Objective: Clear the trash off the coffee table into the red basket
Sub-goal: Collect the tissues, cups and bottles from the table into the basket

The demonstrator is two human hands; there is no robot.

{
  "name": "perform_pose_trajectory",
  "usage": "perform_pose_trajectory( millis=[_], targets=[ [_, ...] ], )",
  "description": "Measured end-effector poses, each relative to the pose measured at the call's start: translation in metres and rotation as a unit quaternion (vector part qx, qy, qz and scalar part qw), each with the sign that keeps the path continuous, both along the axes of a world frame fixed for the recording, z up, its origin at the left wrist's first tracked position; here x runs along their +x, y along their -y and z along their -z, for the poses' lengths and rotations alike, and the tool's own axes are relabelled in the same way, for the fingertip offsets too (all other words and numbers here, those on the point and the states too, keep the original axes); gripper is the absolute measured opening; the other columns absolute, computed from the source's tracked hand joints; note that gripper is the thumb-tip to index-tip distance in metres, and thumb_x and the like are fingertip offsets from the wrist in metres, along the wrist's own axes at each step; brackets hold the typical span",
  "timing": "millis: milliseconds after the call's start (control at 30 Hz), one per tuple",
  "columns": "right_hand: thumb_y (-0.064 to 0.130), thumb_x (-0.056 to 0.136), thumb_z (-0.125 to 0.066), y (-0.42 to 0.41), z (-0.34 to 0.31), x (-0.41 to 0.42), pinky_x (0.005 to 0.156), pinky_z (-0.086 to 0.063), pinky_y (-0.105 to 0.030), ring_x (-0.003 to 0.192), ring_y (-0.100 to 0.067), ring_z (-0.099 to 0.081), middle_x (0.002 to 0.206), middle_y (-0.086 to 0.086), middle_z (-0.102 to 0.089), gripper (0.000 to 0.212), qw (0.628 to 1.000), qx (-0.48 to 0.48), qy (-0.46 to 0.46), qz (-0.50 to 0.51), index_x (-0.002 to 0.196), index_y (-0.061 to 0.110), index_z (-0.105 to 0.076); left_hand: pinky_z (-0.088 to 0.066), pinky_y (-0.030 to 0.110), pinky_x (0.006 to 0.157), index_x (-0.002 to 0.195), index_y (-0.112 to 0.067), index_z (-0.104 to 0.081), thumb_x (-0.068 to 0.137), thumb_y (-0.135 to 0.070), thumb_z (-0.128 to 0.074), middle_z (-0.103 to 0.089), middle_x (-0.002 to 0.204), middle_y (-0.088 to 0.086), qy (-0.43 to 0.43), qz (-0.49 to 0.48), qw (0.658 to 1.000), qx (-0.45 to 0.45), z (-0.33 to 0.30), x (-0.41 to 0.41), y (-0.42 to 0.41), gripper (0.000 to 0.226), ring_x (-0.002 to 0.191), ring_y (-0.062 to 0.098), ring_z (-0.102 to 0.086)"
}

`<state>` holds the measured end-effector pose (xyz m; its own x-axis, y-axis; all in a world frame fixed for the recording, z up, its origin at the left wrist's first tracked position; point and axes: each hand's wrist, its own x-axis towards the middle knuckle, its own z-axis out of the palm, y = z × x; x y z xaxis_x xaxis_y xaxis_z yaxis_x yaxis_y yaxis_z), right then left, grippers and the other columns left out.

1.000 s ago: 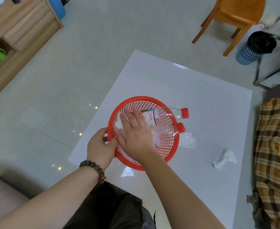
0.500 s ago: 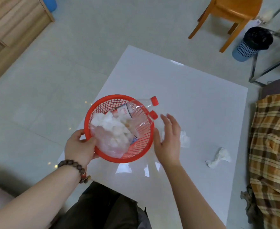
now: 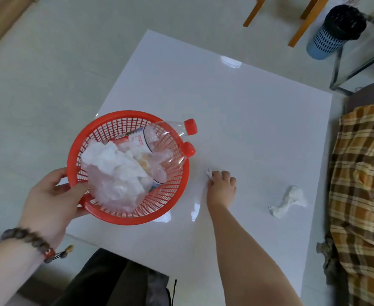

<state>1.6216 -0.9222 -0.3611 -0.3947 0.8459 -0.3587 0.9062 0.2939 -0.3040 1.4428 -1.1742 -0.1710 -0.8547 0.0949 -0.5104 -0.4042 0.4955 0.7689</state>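
My left hand (image 3: pixel 49 202) grips the near-left rim of the red mesh basket (image 3: pixel 170 195) and holds it tilted above the white coffee table (image 3: pixel 237 111). In the basket lie two clear plastic bottles (image 3: pixel 166 138) with red caps and a clear bag of white tissues (image 3: pixel 115 173). My right hand (image 3: pixel 221 186) rests on the table just right of the basket, fingers closed over a small crumpled tissue (image 3: pixel 209 173), only a corner of which shows. A second crumpled white tissue (image 3: pixel 289 200) lies on the table further right.
A plaid cloth (image 3: pixel 363 195) covers a seat along the table's right edge. Beyond the table stand wooden chair legs (image 3: pixel 298 23), a blue bin with a black liner (image 3: pixel 334 32) and a metal frame (image 3: pixel 345 69). Tiled floor lies to the left.
My right hand left the basket, went right and closed on the small tissue on the table. My left hand shifted the basket leftward and lifted it.
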Motion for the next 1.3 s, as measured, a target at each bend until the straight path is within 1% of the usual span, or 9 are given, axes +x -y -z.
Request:
perform_pose_trajectory(
  millis=[133, 267, 400, 500, 600, 733, 933, 1100, 1300],
  targets=[
    [0.007, 0.09, -0.048, 0.011, -0.05, -0.008, 0.09, -0.043, -0.035, 0.106, -0.031, -0.053, 0.113, -0.012, -0.059, 0.024, 0.982, -0.057, -0.161, 0.083, 0.108, 0.007, -0.064, -0.055, 0.027, 0.045, 0.088, -0.025, -0.066, 0.084, -0.001, -0.063, -0.075, 0.071, -0.001, 0.002, -0.005, 1.0, 0.012, -0.012, 0.005, -0.001, 0.025, 0.059, 0.018, -0.072],
    [0.01, 0.09, -0.051, 0.044, -0.149, -0.02, 0.082, -0.041, -0.02, 0.097, -0.021, -0.059, 0.104, -0.002, -0.058, 0.018, 0.917, 0.07, -0.374, 0.122, 0.102, 0.011, -0.063, -0.058, 0.033, 0.049, 0.095, -0.023, -0.066, 0.085, -0.005, -0.065, -0.074, 0.084, 0.005, 0.001, -0.006, 1.0, 0.022, -0.029, 0.004, -0.007, 0.021, 0.062, 0.02, -0.073],
    [0.011, 0.088, -0.05, 0.086, -0.232, -0.04, 0.088, -0.044, -0.026, 0.107, -0.018, -0.054, 0.108, -0.003, -0.056, 0.018, 0.862, 0.096, -0.497, 0.004, 0.101, 0.016, -0.06, -0.059, 0.034, 0.051, 0.096, -0.023, -0.065, 0.086, -0.009, -0.065, -0.074, 0.087, 0.007, 0.002, 0.01, 0.999, 0.037, -0.043, 0.005, -0.017, 0.017, 0.063, 0.022, -0.073],
    [0.015, 0.09, -0.052, 0.112, -0.254, -0.062, 0.101, -0.038, -0.029, 0.122, -0.022, -0.045, 0.127, -0.007, -0.051, 0.025, 0.886, 0.102, -0.43, -0.143, 0.115, 0.017, -0.058, -0.059, 0.034, 0.051, 0.099, -0.023, -0.063, 0.088, -0.013, -0.065, -0.073, 0.088, 0.005, 0.009, 0.032, 0.998, 0.047, -0.053, 0.009, -0.023, 0.015, 0.065, 0.021, -0.073],
    [0.038, 0.099, -0.039, 0.124, -0.245, -0.079, 0.116, -0.013, -0.043, 0.145, -0.029, -0.012, 0.154, -0.005, -0.024, 0.044, 0.936, 0.098, -0.207, -0.268, 0.141, 0.025, -0.034, -0.06, 0.035, 0.053, 0.104, -0.024, -0.062, 0.091, -0.018, -0.063, -0.073, 0.089, 0.002, 0.004, 0.065, 0.997, 0.043, -0.06, 0.013, -0.027, 0.014, 0.07, 0.022, -0.073],
    [0.049, 0.099, -0.025, 0.132, -0.229, -0.079, 0.109, 0.014, -0.04, 0.146, -0.026, 0.009, 0.16, -0.002, -0.007, 0.054, 0.94, 0.095, -0.104, -0.31, 0.147, 0.029, -0.012, -0.062, 0.04, 0.058, 0.106, -0.025, -0.061, 0.092, -0.027, -0.063, -0.072, 0.093, 0.003, -0.006, 0.108, 0.994, 0.032, -0.06, 0.01, -0.023, 0.014, 0.076, 0.025, -0.073],
    [0.056, 0.096, -0.02, 0.144, -0.249, -0.052, 0.114, -0.001, -0.043, 0.147, -0.019, 0.006, 0.16, 0.006, -0.008, 0.054, 0.97, 0.069, -0.163, -0.167, 0.146, 0.04, -0.008, -0.058, 0.033, 0.048, 0.109, -0.024, -0.056, 0.089, -0.017, -0.066, -0.068, 0.098, 0.006, 0.044, 0.142, 0.988, 0.027, -0.047, -0.001, -0.025, 0.023, 0.077, 0.026, -0.07],
    [0.041, 0.097, -0.041, 0.127, -0.245, 0.025, 0.117, -0.015, -0.038, 0.146, -0.02, -0.008, 0.157, -0.001, -0.022, 0.053, 0.976, 0.065, -0.209, -0.013, 0.147, 0.031, -0.024, -0.058, 0.032, 0.047, 0.111, -0.024, -0.055, 0.086, -0.014, -0.068, -0.066, 0.102, 0.007, 0.05, 0.155, 0.986, 0.015, -0.035, 0.019, -0.048, 0.03, 0.079, 0.028, -0.07],
    [0.038, 0.096, -0.046, 0.061, -0.188, 0.138, 0.115, -0.024, -0.04, 0.142, -0.025, -0.018, 0.154, -0.006, -0.024, 0.053, 0.987, 0.028, -0.122, 0.099, 0.145, 0.026, -0.029, -0.06, 0.039, 0.053, 0.106, -0.022, -0.062, 0.084, -0.014, -0.068, -0.071, 0.095, 0.009, 0.04, 0.132, 0.99, 0.014, -0.021, 0.067, -0.082, 0.024, 0.077, 0.03, -0.072]
  ],
)
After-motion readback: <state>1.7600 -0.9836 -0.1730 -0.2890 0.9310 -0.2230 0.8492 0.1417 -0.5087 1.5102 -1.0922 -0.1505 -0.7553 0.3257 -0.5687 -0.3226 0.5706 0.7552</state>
